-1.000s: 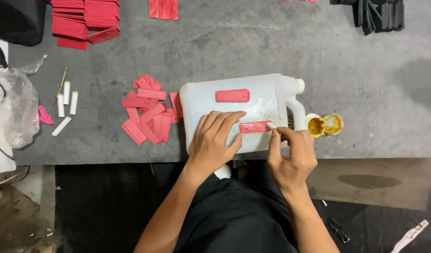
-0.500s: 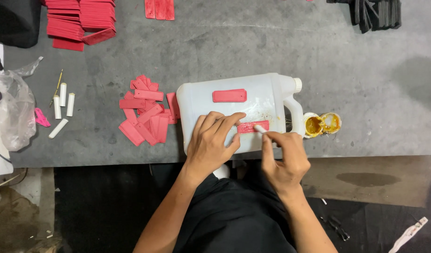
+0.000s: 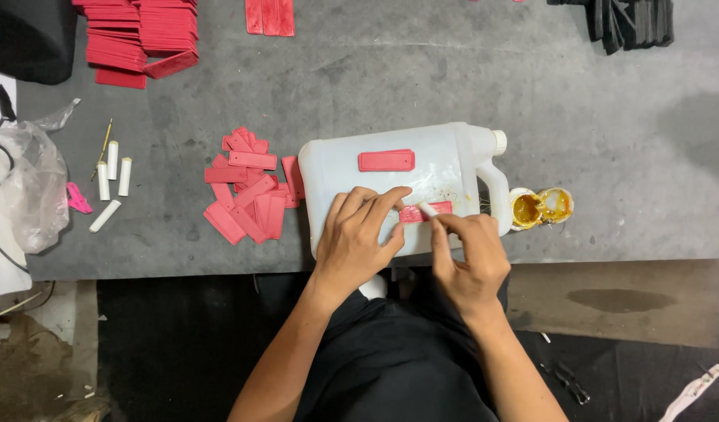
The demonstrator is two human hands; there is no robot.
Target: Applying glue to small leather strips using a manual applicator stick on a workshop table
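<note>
Head view looks straight down on a grey table [image 3: 453, 70] where a white plastic jug [image 3: 352, 168] lies on its side, cap [image 3: 500, 141] pointing right. Two red strips rest on its flat upper face — one red strip [image 3: 386, 160] lies free at the far side, and a second red strip [image 3: 426, 211] sits at the near side under both hands. The left hand [image 3: 355, 238] lies flat on the jug, fingers spread and fingertips pressing down the left end of that near strip. The right hand [image 3: 469, 262] is closed in a pinch on a small white stick [image 3: 428, 209], whose tip touches the strip's surface.

Just right of the jug's handle [image 3: 496, 195] stand two small open cups [image 3: 541, 208] of amber-yellow paste, touching each other. Left of the jug lies a loose pile of red strips [image 3: 246, 184] — too overlapped to count exactly. Farther left are four white sticks [image 3: 113, 176], three roughly upright in the frame and one slanted, beside a thin yellow pick [image 3: 103, 141] and a pink clip [image 3: 76, 198]. A clear plastic bag [image 3: 31, 187] sits at the left edge. Stacks of red strips [image 3: 141, 35] fill the far left corner, and a black stack [image 3: 629, 23] lies far right.
</note>
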